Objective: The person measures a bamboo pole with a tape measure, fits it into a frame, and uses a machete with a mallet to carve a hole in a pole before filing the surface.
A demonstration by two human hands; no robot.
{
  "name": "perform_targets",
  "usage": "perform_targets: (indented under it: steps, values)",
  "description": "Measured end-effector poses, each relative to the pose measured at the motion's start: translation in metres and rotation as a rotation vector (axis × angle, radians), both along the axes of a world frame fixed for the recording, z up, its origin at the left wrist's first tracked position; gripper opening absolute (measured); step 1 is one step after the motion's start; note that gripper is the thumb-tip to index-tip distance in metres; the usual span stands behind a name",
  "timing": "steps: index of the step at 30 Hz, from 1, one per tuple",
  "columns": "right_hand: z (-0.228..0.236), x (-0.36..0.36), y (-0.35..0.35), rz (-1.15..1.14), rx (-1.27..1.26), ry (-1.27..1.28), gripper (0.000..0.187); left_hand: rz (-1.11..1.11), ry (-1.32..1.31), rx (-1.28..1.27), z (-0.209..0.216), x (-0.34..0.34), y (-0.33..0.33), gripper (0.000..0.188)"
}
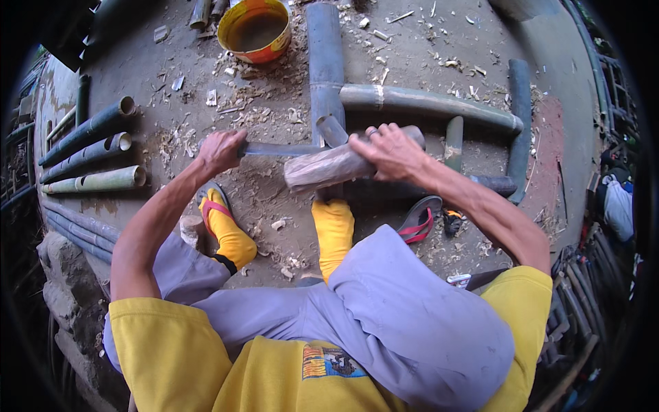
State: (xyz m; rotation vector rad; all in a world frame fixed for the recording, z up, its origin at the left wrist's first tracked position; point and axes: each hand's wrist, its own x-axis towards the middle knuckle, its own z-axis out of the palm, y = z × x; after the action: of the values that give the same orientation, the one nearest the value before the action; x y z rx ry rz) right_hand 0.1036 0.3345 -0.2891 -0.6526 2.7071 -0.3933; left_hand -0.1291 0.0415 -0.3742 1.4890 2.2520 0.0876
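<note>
My left hand (pixel 223 152) is closed around the handle of a long flat knife (pixel 280 149), whose blade points right, toward an upright-running bamboo pole (pixel 325 58). In my right hand (pixel 392 152) is a short, thick wooden billet (pixel 326 169), gripped from above near its right end and tilted slightly. The billet's left end lies just below the blade; whether the two touch I cannot tell. A short bamboo piece (pixel 333 130) stands out from the pole between the blade and my right hand. My foot in a yellow sock (pixel 332 230) rests below the billet, by the pole's near end.
A crosswise bamboo pole (pixel 432 106) joins another bamboo length (pixel 519 123) at right. Several cut bamboo tubes (pixel 89 150) lie at left. A yellow-red bucket of murky liquid (pixel 255 33) stands at the back. A loose flip-flop (pixel 420 220) lies right. Shavings litter the ground.
</note>
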Motion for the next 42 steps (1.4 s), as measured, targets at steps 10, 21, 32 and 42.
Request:
perform_targets:
  steps: [10,21,32,42]
  values:
    - [-0.005,-0.007,0.026,-0.260,0.066,-0.055,0.071,-0.021,-0.035,-0.034,0.000,0.000,0.004,0.018]
    - [-0.012,0.059,0.041,-1.418,-0.409,-0.070,0.078,0.505,-0.626,0.159,0.061,-0.041,0.060,0.025]
    - [-0.054,-0.038,-0.014,-1.165,-0.525,0.275,0.050,0.774,-0.604,0.323,0.009,0.028,0.011,0.028]
    - [-0.057,-0.029,-0.007,-1.512,-1.107,-0.124,0.017,0.791,-0.565,0.410,0.009,0.034,0.012,0.028]
